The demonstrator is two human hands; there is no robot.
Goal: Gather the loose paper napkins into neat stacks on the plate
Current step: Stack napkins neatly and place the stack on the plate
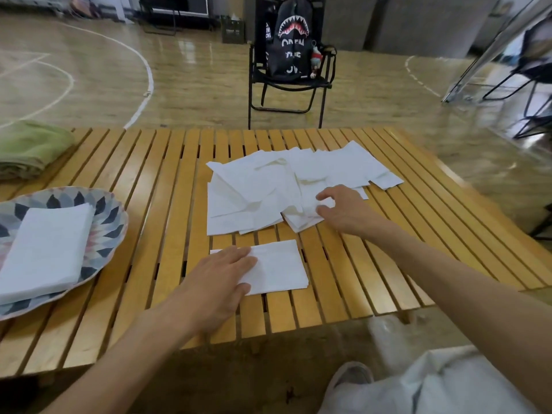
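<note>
Pale trousers [433,386] and a grey shoe [352,376] fill the bottom right, below the near edge of the slatted yellow wooden table [167,204]. Across the table's middle, toward its far edge, sprawls a loose heap of white paper napkins [268,186]. At the left edge sits a round plate with a blue and pink petal pattern [110,216], carrying a neat white napkin stack [44,252]. A folded green towel [30,147] lies at the far left corner. Near the front edge, a small squared napkin stack [280,267] lies under the flat, straight-fingered left hand [221,279]. The right hand [343,210] pinches a napkin at the heap's near side.
</note>
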